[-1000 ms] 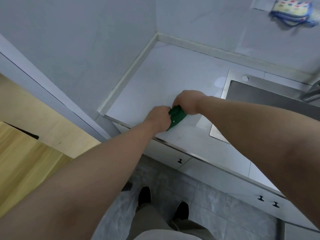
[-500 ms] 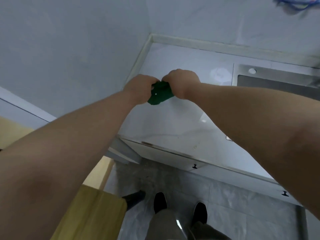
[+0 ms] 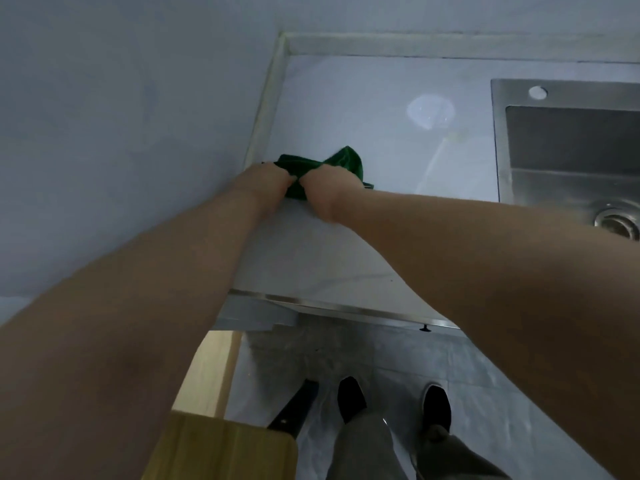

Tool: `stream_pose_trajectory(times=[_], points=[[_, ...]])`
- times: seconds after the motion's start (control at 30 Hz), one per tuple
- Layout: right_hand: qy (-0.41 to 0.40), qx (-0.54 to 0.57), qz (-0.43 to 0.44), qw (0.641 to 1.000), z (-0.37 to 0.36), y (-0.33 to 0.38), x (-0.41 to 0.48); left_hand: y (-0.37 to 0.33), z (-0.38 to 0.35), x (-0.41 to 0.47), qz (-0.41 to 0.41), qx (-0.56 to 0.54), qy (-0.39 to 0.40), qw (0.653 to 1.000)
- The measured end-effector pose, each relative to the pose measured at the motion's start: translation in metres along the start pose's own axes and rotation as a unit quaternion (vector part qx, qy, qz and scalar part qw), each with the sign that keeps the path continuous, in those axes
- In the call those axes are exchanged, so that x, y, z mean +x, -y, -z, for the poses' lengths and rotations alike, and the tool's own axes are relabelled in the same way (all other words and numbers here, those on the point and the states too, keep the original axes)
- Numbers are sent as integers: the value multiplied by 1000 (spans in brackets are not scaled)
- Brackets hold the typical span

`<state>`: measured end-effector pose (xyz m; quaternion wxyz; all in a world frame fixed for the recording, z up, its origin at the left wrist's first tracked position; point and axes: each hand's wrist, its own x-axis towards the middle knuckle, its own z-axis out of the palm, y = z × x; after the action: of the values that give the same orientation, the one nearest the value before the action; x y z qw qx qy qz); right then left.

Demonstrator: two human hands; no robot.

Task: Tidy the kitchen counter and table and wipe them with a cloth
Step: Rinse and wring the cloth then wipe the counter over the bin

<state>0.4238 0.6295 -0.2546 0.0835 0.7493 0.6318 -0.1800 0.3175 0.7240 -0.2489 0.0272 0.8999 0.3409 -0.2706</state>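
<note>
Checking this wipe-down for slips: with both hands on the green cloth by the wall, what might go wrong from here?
1. The cloth is bunched between the left hand and right hand, so it may touch little of the counter and leave strips unwiped.
2. The pale streak near the sink lies apart from the cloth and could be missed.
3. Wiping against the wall trim may push grime into it.
</note>
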Motion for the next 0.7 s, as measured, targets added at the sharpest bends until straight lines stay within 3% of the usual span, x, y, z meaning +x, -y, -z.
stream_pose_trajectory(times=[0.13, 0.23, 0.33, 0.47, 0.7], points=[[23, -41, 40, 998, 13, 7, 16, 2, -6, -4, 77, -95, 11, 992], [75, -97, 70, 990, 10, 14, 22, -9, -13, -17, 106, -93, -21, 990], [105, -137, 111, 979, -3, 18, 27, -20, -21, -32, 129, -118, 2, 985], [143, -119, 134, 973, -7, 27, 13, -13, -38, -57, 177, -141, 10, 974], [96, -147, 206, 963, -19, 31, -35, -40, -72, -111, 181, -154, -46, 970]])
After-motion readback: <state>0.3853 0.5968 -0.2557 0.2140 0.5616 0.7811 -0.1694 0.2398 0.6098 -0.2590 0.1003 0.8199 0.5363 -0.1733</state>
